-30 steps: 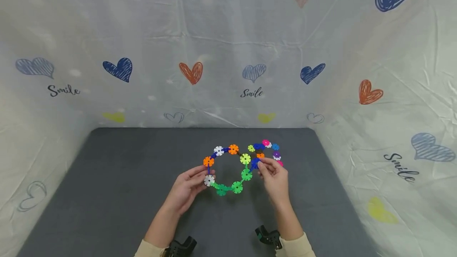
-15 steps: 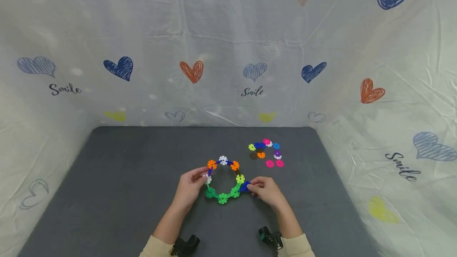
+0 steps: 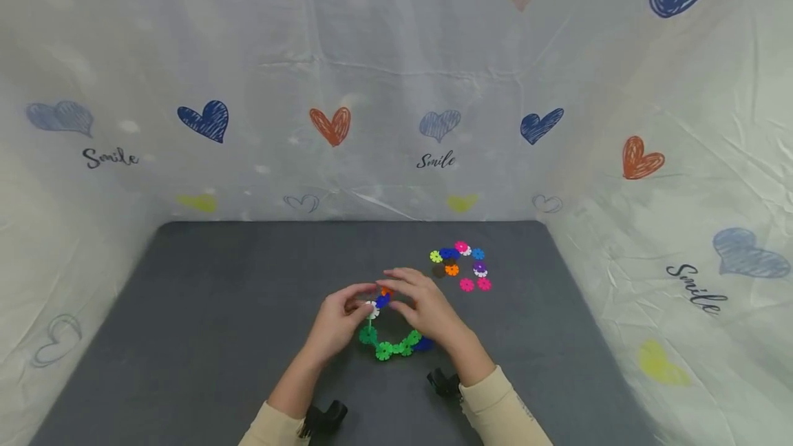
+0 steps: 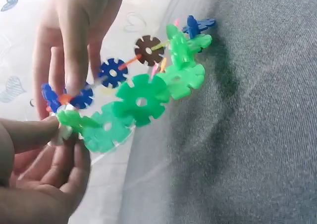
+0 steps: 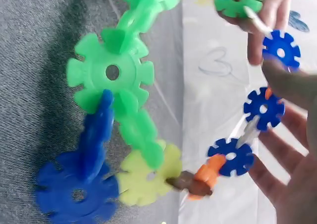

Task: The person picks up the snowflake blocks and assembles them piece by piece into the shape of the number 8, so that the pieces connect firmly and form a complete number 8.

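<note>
Plastic ring (image 4: 141, 101): notched discs joined, held over the table (image 3: 248, 349), green arc (image 3: 384, 351) on the near side.
Left hand (image 3: 334, 325): pinches the ring at a white disc (image 3: 373, 309), seemingly to steady it.
Right hand (image 3: 427, 305): curves about an orange disc (image 3: 387, 291); whether it pinches or merely touches, I cannot tell.
Loose discs (image 3: 451, 270): lie beyond the right hand, probably there to leave working room.

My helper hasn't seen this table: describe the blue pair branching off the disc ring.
Above the dark grey table, find the hand-held ring of notched discs. On its right side, in the head view, a bright green disc bears the blue pair. Unlike the ring's other blue discs, these jut outside the loop.
</note>
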Demonstrator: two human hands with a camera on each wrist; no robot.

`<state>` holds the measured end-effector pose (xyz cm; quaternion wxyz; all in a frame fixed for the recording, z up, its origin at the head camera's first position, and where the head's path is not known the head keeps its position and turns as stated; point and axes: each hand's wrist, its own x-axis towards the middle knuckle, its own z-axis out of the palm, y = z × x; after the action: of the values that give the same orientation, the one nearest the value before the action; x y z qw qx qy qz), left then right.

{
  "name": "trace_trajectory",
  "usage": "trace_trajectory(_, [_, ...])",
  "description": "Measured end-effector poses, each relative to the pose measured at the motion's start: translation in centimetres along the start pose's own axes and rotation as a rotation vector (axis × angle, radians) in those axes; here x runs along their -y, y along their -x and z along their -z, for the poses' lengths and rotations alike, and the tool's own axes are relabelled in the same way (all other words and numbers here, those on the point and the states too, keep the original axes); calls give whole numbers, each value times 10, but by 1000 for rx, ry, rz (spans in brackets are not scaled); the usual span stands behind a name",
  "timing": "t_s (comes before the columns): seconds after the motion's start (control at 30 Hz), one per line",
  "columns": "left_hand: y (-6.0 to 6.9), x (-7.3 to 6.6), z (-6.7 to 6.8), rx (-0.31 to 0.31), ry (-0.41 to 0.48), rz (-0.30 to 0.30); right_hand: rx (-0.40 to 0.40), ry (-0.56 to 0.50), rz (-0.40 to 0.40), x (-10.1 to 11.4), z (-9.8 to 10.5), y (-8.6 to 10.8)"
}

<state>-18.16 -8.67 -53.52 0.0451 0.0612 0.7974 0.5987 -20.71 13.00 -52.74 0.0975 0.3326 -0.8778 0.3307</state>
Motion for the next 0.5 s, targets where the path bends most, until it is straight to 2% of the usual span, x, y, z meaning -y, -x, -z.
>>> trace_trajectory(0.07, [-1, 0, -1, -38, 24, 32, -23, 3, -4, 0, 0, 0])
trace_trajectory(0.17, [-2, 2, -3, -127, 68, 97, -47, -4, -14, 1, 0, 2])
trace_trajectory(0.27, [-2, 3, -3, -189, 131, 139, -78, -27, 32, 0, -1, 5])
trace_trajectory(0.33, [-2, 2, -3, -181, 169, 147, -129, -38, 79, -1, -2, 6])
trace_trajectory(0.4, [-1, 2, -3, -130, 232, 150, -185, -57, 113, -2, -3, 7])
trace_trajectory(0.5, [-1, -1, -3, -61, 254, 149, -239, -87, 129, -1, -3, 7])
